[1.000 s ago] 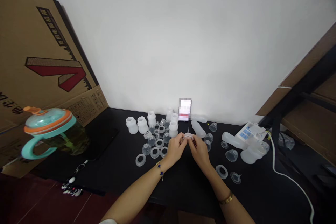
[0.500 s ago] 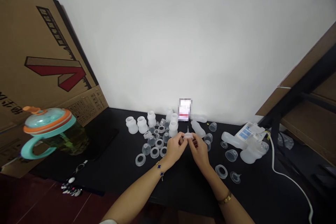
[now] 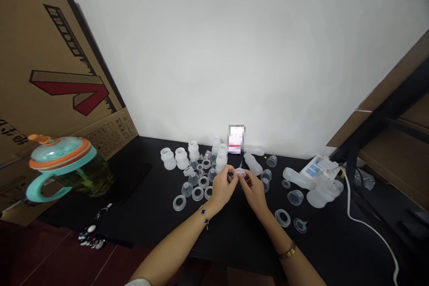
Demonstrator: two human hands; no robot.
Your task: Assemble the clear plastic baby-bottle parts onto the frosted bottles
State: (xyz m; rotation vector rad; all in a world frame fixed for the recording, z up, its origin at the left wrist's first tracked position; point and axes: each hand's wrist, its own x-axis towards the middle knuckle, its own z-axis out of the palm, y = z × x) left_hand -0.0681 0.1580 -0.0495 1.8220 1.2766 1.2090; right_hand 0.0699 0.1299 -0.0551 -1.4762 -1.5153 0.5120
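My left hand [image 3: 224, 186] and my right hand [image 3: 251, 190] meet above the table. Their fingertips pinch a translucent bottle collar [image 3: 240, 172] from both sides. Out of its top rises a thin pointed spout [image 3: 241, 164], tilted slightly right. Left of my left hand lie several loose collar rings [image 3: 197, 194] and clear domed caps [image 3: 187, 189]. Beyond them stand white bottles [image 3: 168, 159]. Past my right hand are a ring [image 3: 282, 218] and a spouted disc [image 3: 300, 225], both lying on the table.
A teal-lidded jug [image 3: 62, 156] stands at the left before a cardboard box [image 3: 67, 94]. A lit phone-like screen [image 3: 236, 139], blurred, leans on the wall. At the right, a white cable [image 3: 363, 225] runs past a white box [image 3: 318, 167] and lying bottles [image 3: 298, 178].
The collar has tipped a little and its spout now leans to the right. My fingers have shifted slightly around it; both hands stay in the same place.
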